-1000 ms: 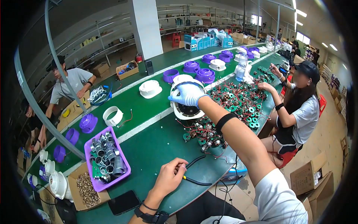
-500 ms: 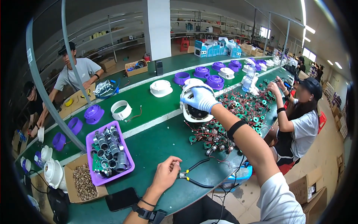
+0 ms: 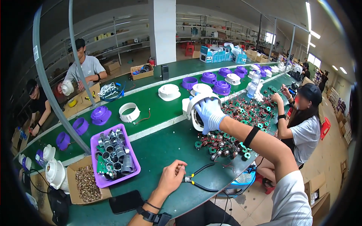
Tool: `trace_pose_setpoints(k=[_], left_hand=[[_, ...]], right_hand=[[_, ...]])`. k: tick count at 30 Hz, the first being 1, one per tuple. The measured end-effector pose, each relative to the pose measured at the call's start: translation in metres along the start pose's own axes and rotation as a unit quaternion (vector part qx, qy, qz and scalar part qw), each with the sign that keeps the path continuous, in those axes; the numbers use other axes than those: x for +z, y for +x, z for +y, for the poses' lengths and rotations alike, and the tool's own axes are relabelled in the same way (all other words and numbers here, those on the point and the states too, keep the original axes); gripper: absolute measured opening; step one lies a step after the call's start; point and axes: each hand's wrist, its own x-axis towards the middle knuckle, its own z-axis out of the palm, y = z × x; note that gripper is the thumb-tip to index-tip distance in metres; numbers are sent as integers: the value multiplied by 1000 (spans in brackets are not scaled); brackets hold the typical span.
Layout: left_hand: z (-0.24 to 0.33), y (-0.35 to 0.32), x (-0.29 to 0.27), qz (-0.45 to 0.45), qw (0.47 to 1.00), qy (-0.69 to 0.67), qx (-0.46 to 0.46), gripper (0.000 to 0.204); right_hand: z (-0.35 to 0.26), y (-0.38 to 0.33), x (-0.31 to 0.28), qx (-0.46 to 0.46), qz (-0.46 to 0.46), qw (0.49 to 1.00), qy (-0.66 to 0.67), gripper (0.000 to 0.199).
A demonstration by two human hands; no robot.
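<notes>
My right hand (image 3: 209, 115), in a pale blue striped glove, grips a white round plastic housing (image 3: 192, 119) at the edge of the conveyor. The housing is tilted up on its side, its ring around my fingers, which partly hide its inside. My bare left hand (image 3: 172, 177) rests on the green table with loosely curled fingers and nothing visible in them. Right beside its fingertips lie pliers (image 3: 200, 186) with black and yellow handles, spread apart. To the right of the housing spreads a heap of small motors with green boards and red wires (image 3: 230, 145).
A purple tray (image 3: 137, 165) of grey cylinders, a carton (image 3: 73, 194) of small metal parts and a black phone (image 3: 126, 202) stand at left. White and purple housings (image 3: 169, 92) line the green belt (image 3: 151, 113). A metal post (image 3: 56, 86) rises at left; a co-worker (image 3: 307, 128) sits at right.
The white housing has been tipped up onto its side by my right hand, which has turned with it. My left hand stays beside the pliers. Across the belt, a co-worker now lifts a white housing.
</notes>
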Motion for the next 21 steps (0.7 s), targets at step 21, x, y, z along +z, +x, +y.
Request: trace_pose_setpoints(k=[21], left_hand=[[29,75,-48,130,937,192,262,61]], right_hand=[[-35,-66,-134,-160,6,971,175,122]])
